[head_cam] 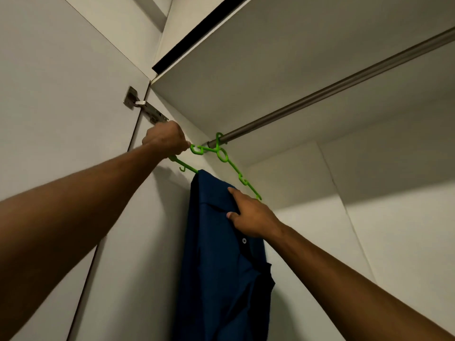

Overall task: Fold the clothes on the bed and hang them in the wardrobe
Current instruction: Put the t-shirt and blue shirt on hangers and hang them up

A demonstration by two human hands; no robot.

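Dark blue polo shirt [221,254] with a buttoned placket hangs from a bright green plastic hanger [222,156], whose hook is looped over the left end of a grey metal wardrobe rail [332,87]. The rail runs from the hanger up toward the far right, under the pale top panel of the wardrobe [270,57]. The shirt drapes down along the white left inner wall, folded lengthwise so it falls in a narrow column.

The left hand [167,139] is curled tightly around the left arm of the hanger, just beside the hook, with the fingers closed on the plastic. The right hand [251,215] rests against the shirt near its collar, the forefinger stretched upward along the cloth and the thumb pinching a fold of fabric. The two hands are apart, one on either side of the hanger.

A silver metal door hinge [145,107] sits on the left, just above the left hand.
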